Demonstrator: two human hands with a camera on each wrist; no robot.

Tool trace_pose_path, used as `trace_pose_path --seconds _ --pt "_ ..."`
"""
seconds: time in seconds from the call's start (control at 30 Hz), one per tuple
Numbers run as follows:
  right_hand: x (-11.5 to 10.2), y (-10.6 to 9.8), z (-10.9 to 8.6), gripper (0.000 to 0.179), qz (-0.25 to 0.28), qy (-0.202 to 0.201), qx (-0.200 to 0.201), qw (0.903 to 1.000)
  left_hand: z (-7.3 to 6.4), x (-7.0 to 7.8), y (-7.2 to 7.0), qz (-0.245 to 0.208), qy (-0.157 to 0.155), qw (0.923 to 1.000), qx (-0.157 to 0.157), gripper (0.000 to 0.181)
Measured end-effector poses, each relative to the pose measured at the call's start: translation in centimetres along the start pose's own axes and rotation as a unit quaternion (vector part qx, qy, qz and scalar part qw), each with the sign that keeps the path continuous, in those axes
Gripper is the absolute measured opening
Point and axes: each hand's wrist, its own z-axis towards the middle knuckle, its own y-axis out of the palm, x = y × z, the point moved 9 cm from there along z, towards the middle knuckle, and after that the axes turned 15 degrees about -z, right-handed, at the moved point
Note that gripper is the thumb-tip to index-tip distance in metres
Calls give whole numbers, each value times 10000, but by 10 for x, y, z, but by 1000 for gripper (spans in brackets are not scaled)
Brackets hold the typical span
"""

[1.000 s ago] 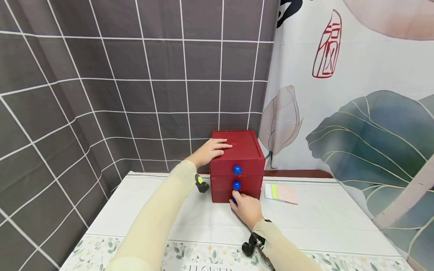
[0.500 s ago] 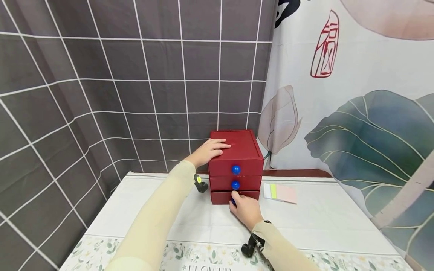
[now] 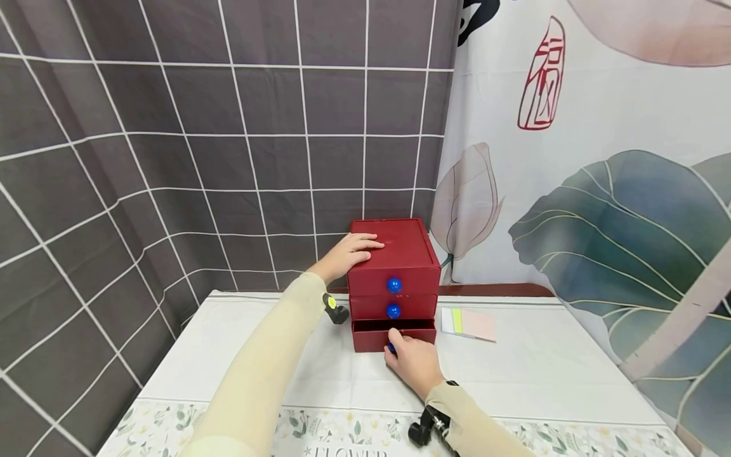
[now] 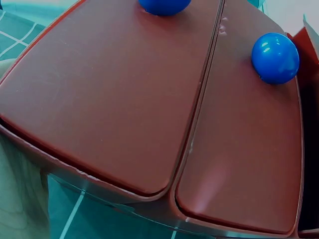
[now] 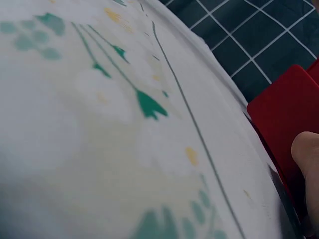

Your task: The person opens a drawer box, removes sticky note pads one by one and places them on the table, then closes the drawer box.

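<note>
A dark red three-drawer box (image 3: 402, 244) with round blue knobs stands at the back of the table. My left hand (image 3: 349, 252) rests with fingers spread on its top, near the left edge. My right hand (image 3: 415, 363) pinches the blue knob (image 3: 391, 347) of the bottom drawer (image 3: 368, 341), which stands partly pulled out, its dark inside showing. The hand covers most of that knob. The upper two drawers are closed; the left wrist view shows their fronts close up, with the middle knob (image 4: 275, 58). In the right wrist view, part of my right hand (image 5: 308, 154) overlaps the red drawer front (image 5: 286, 117).
Pink, white and yellow-green sticky notes (image 3: 469, 324) lie right of the box. A white tablecloth (image 3: 531, 362) with a floral border covers the table. A dark grid-patterned curtain (image 3: 274, 158) and a printed white curtain (image 3: 485, 95) hang behind.
The bottom drawer has slid out toward me, with my right hand pulling back on its knob. My left hand stays on the box top. The whole view has shifted slightly.
</note>
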Motion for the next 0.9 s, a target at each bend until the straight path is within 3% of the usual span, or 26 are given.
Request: trace_pose_path --seconds 0.6,0.9 --pt "-6 -14 -10 32 134 -126 -271 9995 0 0 0 28 21 10000 -6 40" --pt "-9 -24 -16 34 182 -283 -210 9992 0 2 0 37 112 9999 -1 40"
